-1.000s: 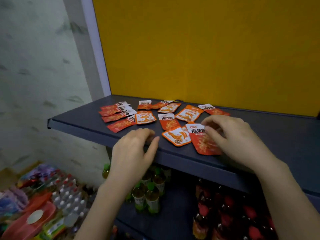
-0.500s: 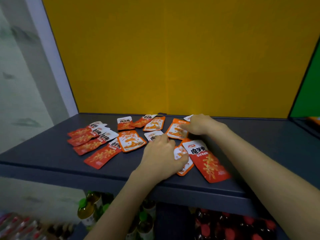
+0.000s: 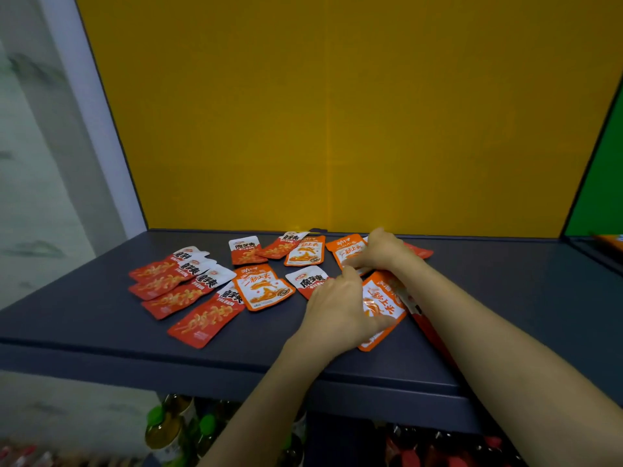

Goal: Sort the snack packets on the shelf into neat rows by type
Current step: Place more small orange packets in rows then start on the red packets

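Note:
Red and orange snack packets lie scattered on a dark grey shelf [image 3: 101,332]. My left hand [image 3: 337,308] grips the near orange packet [image 3: 384,308] by its left edge, and the packet is tilted up off the shelf. My right hand [image 3: 381,251] reaches further back, its curled fingers pinching the far orange packet [image 3: 347,252]. Several red packets [image 3: 175,281] overlap in a slanted row at the left, and one more red packet [image 3: 205,318] lies nearer the front edge. Two other orange packets [image 3: 263,288] [image 3: 305,252] lie flat in the middle. A red packet [image 3: 431,328] is partly hidden under my right forearm.
A yellow back panel [image 3: 337,129] closes the shelf behind. A green panel [image 3: 603,183] stands at the right. Green-capped bottles [image 3: 168,429] and red-capped bottles [image 3: 438,449] fill the shelf below. A pale wall is at the left.
My left hand has shifted right and taken hold of the near orange packet, tipping it up. My right hand stays at the far orange packet, now with fingers closed on it.

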Available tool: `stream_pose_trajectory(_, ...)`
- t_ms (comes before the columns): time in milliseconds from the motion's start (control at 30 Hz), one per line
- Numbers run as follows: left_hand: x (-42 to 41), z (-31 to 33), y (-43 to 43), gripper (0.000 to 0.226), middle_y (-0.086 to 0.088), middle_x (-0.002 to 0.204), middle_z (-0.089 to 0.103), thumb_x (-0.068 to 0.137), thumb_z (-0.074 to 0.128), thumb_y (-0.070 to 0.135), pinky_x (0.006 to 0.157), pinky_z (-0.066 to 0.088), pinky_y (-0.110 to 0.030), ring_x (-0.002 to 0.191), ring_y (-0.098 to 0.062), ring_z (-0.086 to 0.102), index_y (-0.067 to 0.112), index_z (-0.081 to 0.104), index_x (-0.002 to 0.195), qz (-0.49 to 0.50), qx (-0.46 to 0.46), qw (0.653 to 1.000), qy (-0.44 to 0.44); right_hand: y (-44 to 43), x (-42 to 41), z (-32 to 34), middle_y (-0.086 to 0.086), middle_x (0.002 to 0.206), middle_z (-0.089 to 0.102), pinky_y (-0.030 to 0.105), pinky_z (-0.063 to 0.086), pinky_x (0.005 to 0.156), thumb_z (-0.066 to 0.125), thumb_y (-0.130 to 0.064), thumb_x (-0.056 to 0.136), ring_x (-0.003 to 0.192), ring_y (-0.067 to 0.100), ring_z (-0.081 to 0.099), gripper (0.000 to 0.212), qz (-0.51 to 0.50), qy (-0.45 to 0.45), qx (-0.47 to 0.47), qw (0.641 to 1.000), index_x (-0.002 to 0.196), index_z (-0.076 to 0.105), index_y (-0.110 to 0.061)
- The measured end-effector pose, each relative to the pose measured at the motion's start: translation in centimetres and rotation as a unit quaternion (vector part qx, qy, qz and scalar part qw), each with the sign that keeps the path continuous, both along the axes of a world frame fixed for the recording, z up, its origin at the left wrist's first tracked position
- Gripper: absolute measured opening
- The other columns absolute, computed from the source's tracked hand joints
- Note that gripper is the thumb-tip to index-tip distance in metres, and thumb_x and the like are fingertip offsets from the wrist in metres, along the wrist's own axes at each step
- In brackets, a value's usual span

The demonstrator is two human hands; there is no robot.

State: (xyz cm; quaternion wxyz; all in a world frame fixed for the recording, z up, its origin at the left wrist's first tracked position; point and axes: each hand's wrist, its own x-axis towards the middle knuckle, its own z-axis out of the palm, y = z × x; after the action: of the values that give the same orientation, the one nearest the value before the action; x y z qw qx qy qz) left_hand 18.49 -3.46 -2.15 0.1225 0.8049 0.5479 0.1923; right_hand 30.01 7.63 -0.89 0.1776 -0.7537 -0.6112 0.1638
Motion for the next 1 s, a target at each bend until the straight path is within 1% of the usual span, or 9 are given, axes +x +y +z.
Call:
stream_pose_trajectory(133,-1.0,0.9,-0.2,0.052,-0.003,0.117,0.057,0.079,0.067,0.044,0.082,0.041,-0.032,0.109,-0.020,0.052,0.015,0.044,0.115,0.027,-0.014,0.999,-0.013,0.6,0.8,0.0,0.016,0.123,0.061,0.035,0.047,0.087,0.069,-0.031,0.080,0.110,0.031,0.059,0.049,0.022,0.032,0.017,0.999,0.117,0.056,-0.003)
stream_pose_trajectory(267,-4.0,2.2,-1.3,0.032,0.001,0.108,0.061,0.080,0.064,0.043,0.080,0.041,-0.032,0.105,-0.019,0.053,0.020,0.057,0.100,0.058,0.075,0.995,-0.018,1.2,1.7,0.2,0.015,0.118,0.063,0.036,0.047,0.086,0.063,-0.024,0.084,0.108,0.032,0.060,0.034,-0.020,0.132,0.075,0.988,0.111,0.061,-0.002)
stream_pose_trajectory(333,-6.1,2.8,-1.5,0.025,0.001,0.093,0.065,0.079,0.065,0.042,0.073,0.043,-0.031,0.095,-0.019,0.059,0.019,0.059,0.084,0.081,0.097,0.989,-0.079,1.3,1.5,0.6,0.016,0.118,0.064,0.037,0.047,0.088,0.063,-0.020,0.085,0.108,0.032,0.060,0.032,-0.030,0.188,0.114,0.975,0.110,0.062,-0.001)
stream_pose_trajectory(433,-8.9,3.3,-0.1,0.029,-0.004,0.097,0.070,0.080,0.066,0.036,0.082,0.050,-0.038,0.094,-0.023,0.064,0.012,0.066,0.095,0.150,0.089,0.968,-0.180,1.3,-0.1,1.6,0.019,0.120,0.063,0.037,0.047,0.090,0.062,-0.014,0.086,0.110,0.032,0.061,0.031,-0.013,0.262,0.129,0.956,0.113,0.061,0.001)
stream_pose_trajectory(500,-10.1,3.2,1.6,0.029,-0.008,0.103,0.070,0.081,0.065,0.035,0.085,0.050,-0.039,0.097,-0.026,0.063,0.009,0.065,0.096,0.189,0.071,0.958,-0.202,1.6,-1.8,2.1,0.018,0.119,0.064,0.036,0.048,0.087,0.062,-0.012,0.086,0.109,0.032,0.061,0.030,-0.002,0.280,0.126,0.952,0.112,0.061,0.001)
stream_pose_trajectory(667,-10.8,0.7,4.8,0.038,-0.012,0.114,0.065,0.083,0.059,0.041,0.088,0.047,-0.037,0.108,-0.031,0.057,0.009,0.061,0.103,0.252,-0.011,0.964,-0.078,3.0,-5.6,0.9,0.016,0.121,0.062,0.040,0.049,0.093,0.062,-0.016,0.084,0.111,0.033,0.059,0.032,-0.001,0.247,0.088,0.965,0.112,0.060,-0.001)
stream_pose_trajectory(800,-10.4,-0.5,5.3,0.061,-0.016,0.129,0.047,0.084,0.054,0.048,0.097,0.038,-0.039,0.124,-0.032,0.040,0.003,0.045,0.124,0.297,0.016,0.955,0.015,3.3,-7.0,-0.6,0.014,0.117,0.063,0.033,0.047,0.077,0.056,-0.019,0.086,0.108,0.031,0.059,0.019,-0.013,0.170,0.053,0.984,0.102,0.059,-0.008)
stream_pose_trajectory(867,-10.2,-0.6,5.3,0.069,-0.016,0.133,0.042,0.083,0.053,0.053,0.101,0.034,-0.040,0.126,-0.032,0.036,0.002,0.041,0.127,0.314,0.036,0.947,0.053,3.5,-7.4,-1.1,0.014,0.124,0.058,0.034,0.044,0.077,0.058,-0.025,0.084,0.114,0.032,0.055,0.036,-0.030,0.151,0.042,0.987,0.114,0.058,-0.005)
stream_pose_trajectory(1000,-10.4,-0.6,5.8,0.074,-0.016,0.136,0.044,0.081,0.051,0.059,0.103,0.030,-0.039,0.127,-0.032,0.037,0.003,0.039,0.128,0.328,0.028,0.941,0.077,3.6,-7.9,-1.3,0.014,0.138,0.046,0.041,0.043,0.097,0.067,-0.043,0.076,0.127,0.033,0.044,0.073,-0.045,0.120,0.041,0.991,0.133,0.040,-0.005)
